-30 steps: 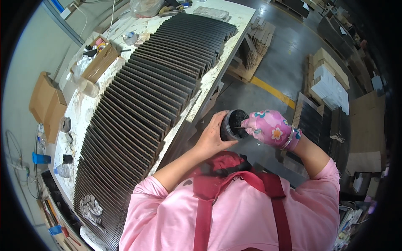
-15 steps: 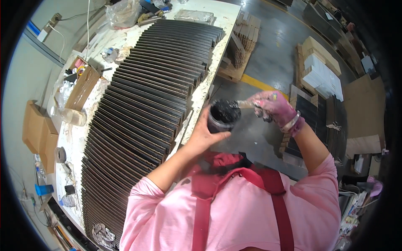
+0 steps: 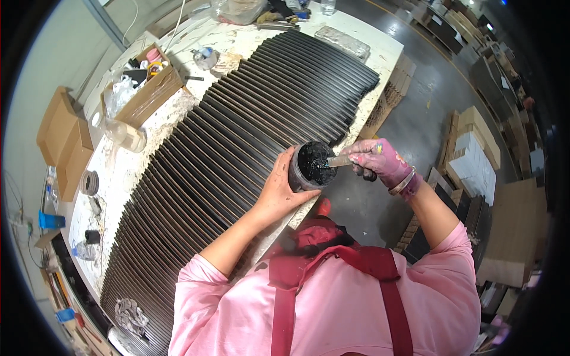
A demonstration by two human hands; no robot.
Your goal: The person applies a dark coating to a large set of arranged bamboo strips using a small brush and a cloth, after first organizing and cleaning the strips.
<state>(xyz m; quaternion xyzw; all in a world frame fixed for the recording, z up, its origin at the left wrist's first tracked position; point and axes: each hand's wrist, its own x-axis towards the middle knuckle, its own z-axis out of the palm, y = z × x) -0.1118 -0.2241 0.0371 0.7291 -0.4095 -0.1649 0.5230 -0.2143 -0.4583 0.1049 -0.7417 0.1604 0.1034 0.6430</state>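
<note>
My round grey plastic tub is now nearer long black slats. My left hand cups it; right hand pinches a flat grey stick.

flat tool: far end sunk from sight in black paste; left hand: some fingertips hidden behind cup; clear plastic bag cut by top edge; black slats partly covered by left forearm
</note>
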